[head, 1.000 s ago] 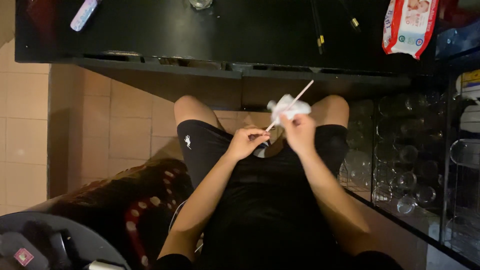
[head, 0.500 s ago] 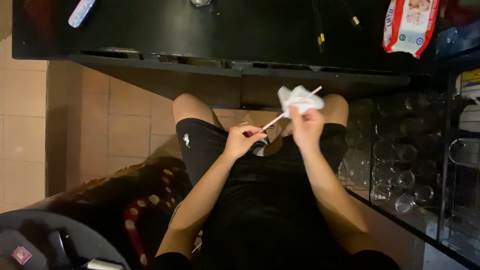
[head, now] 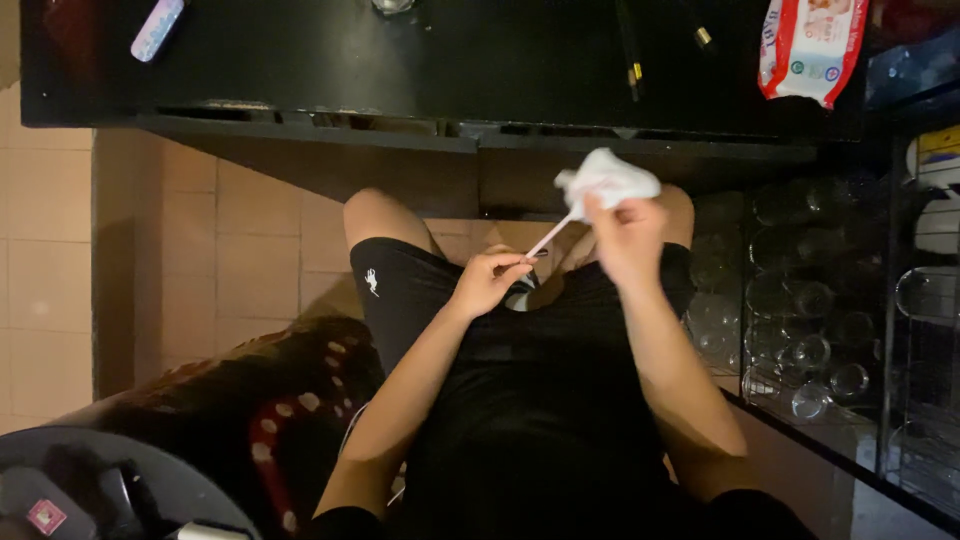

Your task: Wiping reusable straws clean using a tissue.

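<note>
From my seat at the far end of the feed, I saw the person sitting in black shorts, both bare hands raised over the lap. The left hand (head: 490, 282) had its grip pinched shut on the lower end of a thin, pale stick (head: 552, 236), a straight rod slanting up to the right. The right hand (head: 625, 235) was closed on a crumpled white tissue (head: 605, 180), soft and creased, bunched around the stick's upper end, so the stick ran between the two hands just below the front edge of the desk (head: 420, 70).

The desk was a flat, matte black slab, dim under the light. On it lay a small pastel oblong case (head: 157, 28) near the left corner, two slim dark pens with yellowish tips (head: 632, 62) in the middle, and a glossy red-and-white soft pack of wipes (head: 808, 48) at the right, well apart from the hands.

To the right stood a rack of clear glass jars (head: 800, 320), round and shiny (too dark to count). The floor was square beige tiles (head: 50, 300). At the lower left sat a dark patterned cushion (head: 240, 400) with red and white marks, beside a round grey surface (head: 110, 480).
</note>
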